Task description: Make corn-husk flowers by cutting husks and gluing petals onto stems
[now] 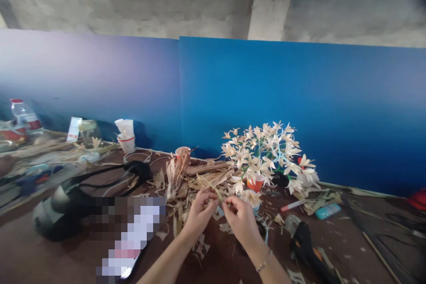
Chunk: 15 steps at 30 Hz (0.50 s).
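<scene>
wall: grey concrete (133, 0) with a paler pillar (273, 4), above a partition (266, 80) running from lilac at left to deep blue.
table (219, 262): dark brown, littered with dry husk scraps (176, 222); near edge cut off by the view.
hands: left hand (199, 215) and right hand (241, 219) close together near the middle, thumbs and fingers pinched on a thin pale strip (209, 185).
strip: slants up and to the left from the fingertips, over the scraps; its lower end is hidden by the fingers.
screened object: pixelated patch (133, 239) at lower left; contents cannot be read, a dark edge shows beside it.
left side: blurred; clear bottle with red cap (25, 113) can be made out, the blue and red items (36, 179) below it cannot.
device: black and grey (60, 213), type unclear.
flowers (266, 151): pale, many-petalled bunch, beyond the right hand; a red cup (255, 183) is partly hidden beneath.
cups: white paper cups (126, 135), stacked, by the partition.
right side: black glue gun (309, 253), lower end cut off; turquoise packet (328, 211) farther back.
right wrist: bracelet (264, 262), detail too small to tell.
</scene>
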{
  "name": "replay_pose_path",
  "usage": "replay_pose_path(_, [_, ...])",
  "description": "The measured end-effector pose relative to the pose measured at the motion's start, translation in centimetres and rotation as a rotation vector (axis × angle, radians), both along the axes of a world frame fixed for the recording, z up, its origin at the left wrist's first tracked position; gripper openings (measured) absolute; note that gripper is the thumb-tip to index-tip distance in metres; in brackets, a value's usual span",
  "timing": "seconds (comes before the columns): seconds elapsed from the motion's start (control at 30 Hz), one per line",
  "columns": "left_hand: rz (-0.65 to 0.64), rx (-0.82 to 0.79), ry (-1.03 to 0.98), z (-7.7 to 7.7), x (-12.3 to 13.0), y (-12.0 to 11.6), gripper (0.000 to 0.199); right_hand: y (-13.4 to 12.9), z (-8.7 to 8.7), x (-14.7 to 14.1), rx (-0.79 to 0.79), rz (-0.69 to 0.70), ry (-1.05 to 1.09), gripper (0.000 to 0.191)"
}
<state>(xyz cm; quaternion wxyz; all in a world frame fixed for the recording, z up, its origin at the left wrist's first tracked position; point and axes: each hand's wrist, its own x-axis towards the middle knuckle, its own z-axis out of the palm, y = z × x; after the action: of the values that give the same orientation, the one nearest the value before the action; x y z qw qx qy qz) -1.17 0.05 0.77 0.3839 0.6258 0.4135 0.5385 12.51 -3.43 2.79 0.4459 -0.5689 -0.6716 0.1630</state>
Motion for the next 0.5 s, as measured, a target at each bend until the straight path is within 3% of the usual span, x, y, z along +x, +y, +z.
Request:
replay_pose_path(0.17, [-0.078,-0.071,-0.232,0.26,0.13,0.11,0.05,-0.23,0.61,-0.01,0.027,0.04,-0.011,0.016])
replay_pose_path(0.3, [-0.021,-0.109,-0.256,0.01,0.21,0.21,0.027,-0.35,0.87,0.01,0.09,0.076,0.001,0.014])
replay_pose_path(0.5, [-0.146,-0.046,-0.133,0.29,0.05,-0.08,0.018,-0.52,0.99,-0.04,0.017,0.103,0.009,0.015])
